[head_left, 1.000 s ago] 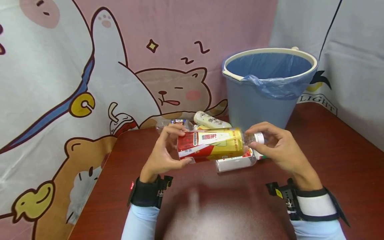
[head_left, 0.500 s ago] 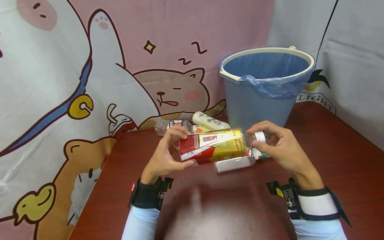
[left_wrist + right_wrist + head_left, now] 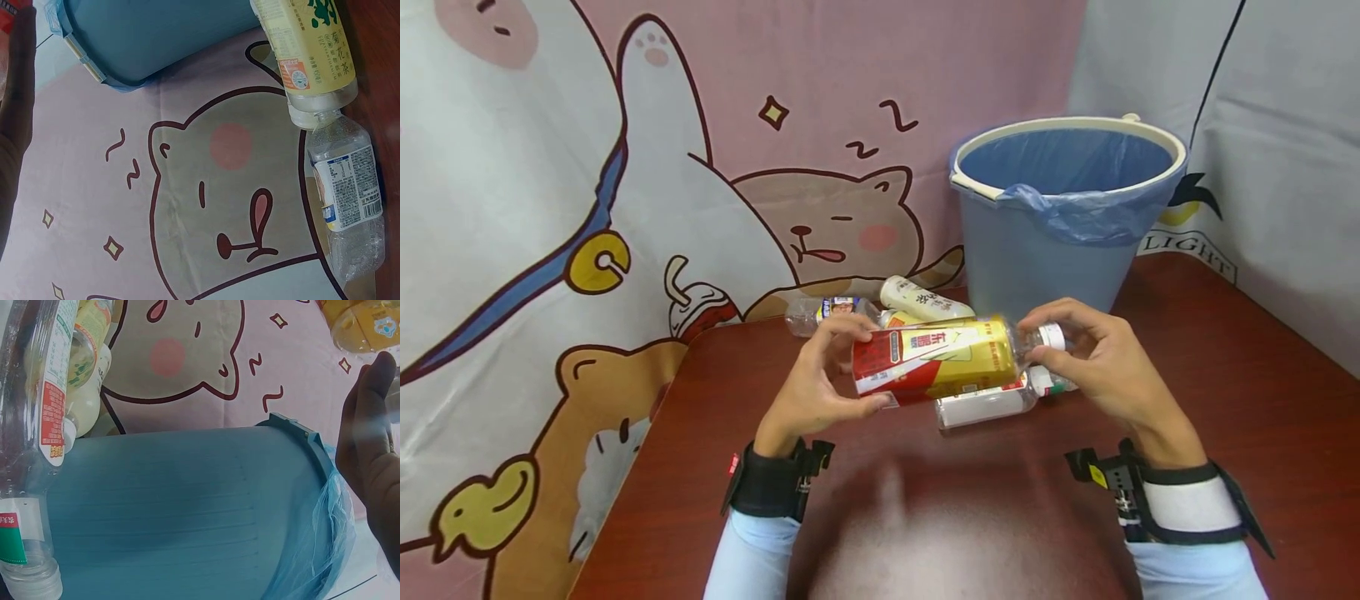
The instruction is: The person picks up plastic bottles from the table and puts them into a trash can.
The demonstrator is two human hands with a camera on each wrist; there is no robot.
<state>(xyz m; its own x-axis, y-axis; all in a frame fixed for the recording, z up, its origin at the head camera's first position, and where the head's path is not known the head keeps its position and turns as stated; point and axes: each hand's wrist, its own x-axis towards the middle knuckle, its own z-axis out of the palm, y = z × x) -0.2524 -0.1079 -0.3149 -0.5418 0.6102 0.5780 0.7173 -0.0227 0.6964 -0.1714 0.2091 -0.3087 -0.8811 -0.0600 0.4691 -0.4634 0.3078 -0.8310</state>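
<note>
A clear plastic bottle (image 3: 936,360) with a red and yellow label lies sideways in the air above the table, its white cap to the right. My left hand (image 3: 820,379) grips its base end between thumb and fingers. At the other end, my right hand (image 3: 1093,354) pinches the neck just by the cap. Behind and below it, a clear bottle with a white label (image 3: 985,407) lies on the table, partly covered by the held one. In the right wrist view the held bottle's yellow part (image 3: 369,328) shows above my fingers.
A blue bucket (image 3: 1045,258) lined with a blue bag stands at the back right. Left of it lie a pale bottle (image 3: 925,300), a yellow-labelled bottle (image 3: 312,50) and a clear bottle (image 3: 805,317). A cartoon-print cloth (image 3: 850,75) hangs behind the brown table (image 3: 722,433).
Both hands have shifted slightly to the right with the bottle between them. The grip at each end looks the same, and the other bottles have stayed put.
</note>
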